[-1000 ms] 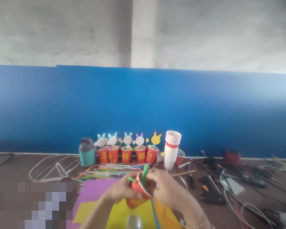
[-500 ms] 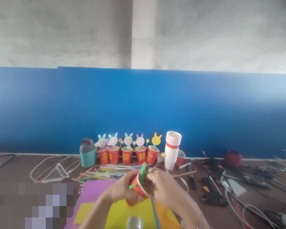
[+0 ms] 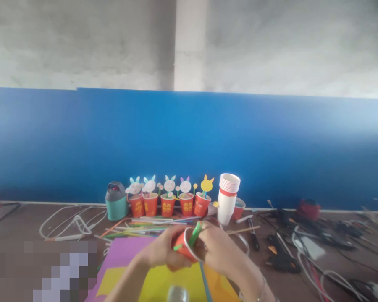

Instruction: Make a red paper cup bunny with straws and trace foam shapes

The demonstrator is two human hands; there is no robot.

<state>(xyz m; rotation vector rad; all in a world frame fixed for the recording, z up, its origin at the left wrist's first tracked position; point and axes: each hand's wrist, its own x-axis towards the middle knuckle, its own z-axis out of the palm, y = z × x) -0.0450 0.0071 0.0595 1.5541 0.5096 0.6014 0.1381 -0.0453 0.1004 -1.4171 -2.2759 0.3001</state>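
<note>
My left hand point(image 3: 162, 249) wraps round a red paper cup point(image 3: 180, 242) and holds it tilted, its white rim facing to the right. A bright green straw point(image 3: 194, 235) stands out of the cup's mouth, and a short green end point(image 3: 177, 248) sticks out through the side. My right hand point(image 3: 222, 247) is closed at the rim, with its fingers against the green straw; some fingertips are hidden inside the cup. Below the cup lie sheets of yellow paper point(image 3: 157, 283), orange paper point(image 3: 219, 283) and purple paper point(image 3: 122, 251).
Several red cups with paper rabbit heads point(image 3: 168, 204) line the blue partition point(image 3: 189, 138). Beside them stand a stack of white cups point(image 3: 227, 205) and a teal container point(image 3: 116, 207). Loose straws point(image 3: 135, 228) lie in front. A glue gun point(image 3: 280, 251) and cables point(image 3: 327, 272) cover the right side.
The green straw first swung more upright, then leaned over to the right against my right fingers. The cup tipped slightly further; both hands stayed in nearly the same place.
</note>
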